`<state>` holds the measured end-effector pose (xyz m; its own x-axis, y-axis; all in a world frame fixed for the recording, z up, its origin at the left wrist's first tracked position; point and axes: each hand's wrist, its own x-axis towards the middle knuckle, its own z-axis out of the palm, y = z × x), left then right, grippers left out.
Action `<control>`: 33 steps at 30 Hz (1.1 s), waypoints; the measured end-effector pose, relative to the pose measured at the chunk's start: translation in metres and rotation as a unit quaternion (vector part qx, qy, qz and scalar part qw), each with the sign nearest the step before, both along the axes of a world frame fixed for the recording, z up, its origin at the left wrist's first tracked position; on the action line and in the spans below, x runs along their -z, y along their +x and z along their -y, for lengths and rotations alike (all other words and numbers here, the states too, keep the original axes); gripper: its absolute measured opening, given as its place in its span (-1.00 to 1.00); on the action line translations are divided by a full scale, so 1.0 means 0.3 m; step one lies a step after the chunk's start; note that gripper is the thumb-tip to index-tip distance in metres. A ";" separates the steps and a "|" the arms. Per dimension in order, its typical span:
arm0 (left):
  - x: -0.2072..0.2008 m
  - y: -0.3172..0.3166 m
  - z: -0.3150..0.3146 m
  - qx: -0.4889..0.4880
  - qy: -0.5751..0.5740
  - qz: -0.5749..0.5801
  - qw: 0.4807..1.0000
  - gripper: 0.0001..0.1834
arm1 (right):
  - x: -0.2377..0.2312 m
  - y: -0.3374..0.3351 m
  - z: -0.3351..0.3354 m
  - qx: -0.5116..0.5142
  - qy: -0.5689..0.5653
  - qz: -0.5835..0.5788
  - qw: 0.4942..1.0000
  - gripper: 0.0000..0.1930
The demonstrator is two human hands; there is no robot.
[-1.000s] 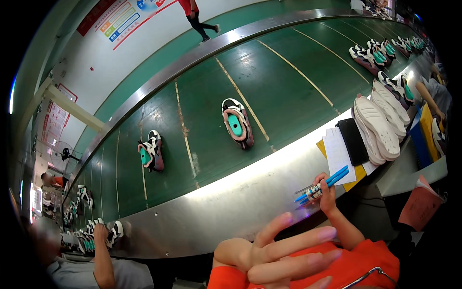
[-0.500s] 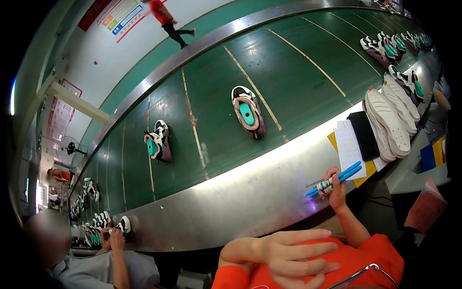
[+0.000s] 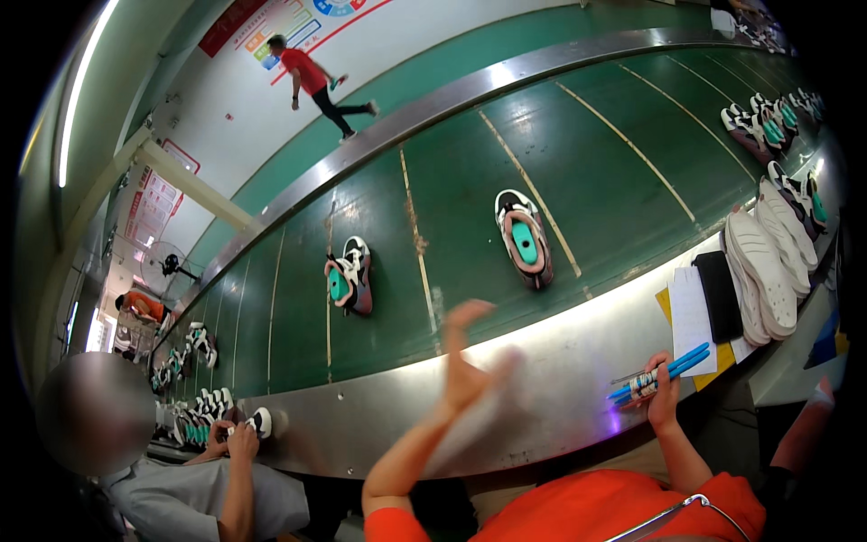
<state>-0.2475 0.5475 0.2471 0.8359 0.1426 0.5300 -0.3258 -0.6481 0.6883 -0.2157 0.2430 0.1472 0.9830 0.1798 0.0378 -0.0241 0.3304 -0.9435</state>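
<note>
Green conveyor belt (image 3: 632,172) curves across the view, steel bench (image 3: 542,397) along its near edge. Right hand (image 3: 664,397) clamped on a bundle of blue pens (image 3: 657,375), held just over the bench rim. Left hand (image 3: 465,361) raised above the bench, fingers spread apart, holding nothing; motion-blurred.

Two shoes on the belt: one with teal insole (image 3: 524,239) ahead of the left hand, another (image 3: 348,280) further left. Both well apart from either hand. White soles (image 3: 763,271) stacked at right beside a black pad (image 3: 722,285) and white papers (image 3: 691,316).

Risks, judged: the pens are gripped near one end, so one could slip out onto the bench if the grip loosens. The open left hand moving fast near the rim could strike the steel edge.

Hard to read: left fingers smeared by blur, exact pose unclear. Pen count uncertain. Co-worker's hands (image 3: 237,432) at lower left hold a shoe, partly hidden. Far shoes at the belt's ends too small to tell apart.
</note>
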 end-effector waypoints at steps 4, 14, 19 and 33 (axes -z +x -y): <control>0.211 0.039 -0.638 -0.368 -0.044 0.113 0.922 -0.12 | 0.002 -0.010 -0.014 -0.007 0.001 -0.009 1.000 -0.67; 0.266 0.099 -0.991 -0.524 0.026 -0.042 0.850 -0.15 | -0.026 0.000 -0.026 -0.039 -0.002 0.020 0.999 -0.68; 0.167 0.100 -0.834 -0.484 0.125 -0.080 0.862 -0.26 | -0.026 -0.010 0.003 -0.015 0.037 -0.001 0.999 -0.74; 0.145 -0.404 0.201 -0.353 0.085 -0.426 0.829 -0.12 | -0.014 -0.005 -0.016 -0.004 -0.028 0.042 0.999 -0.77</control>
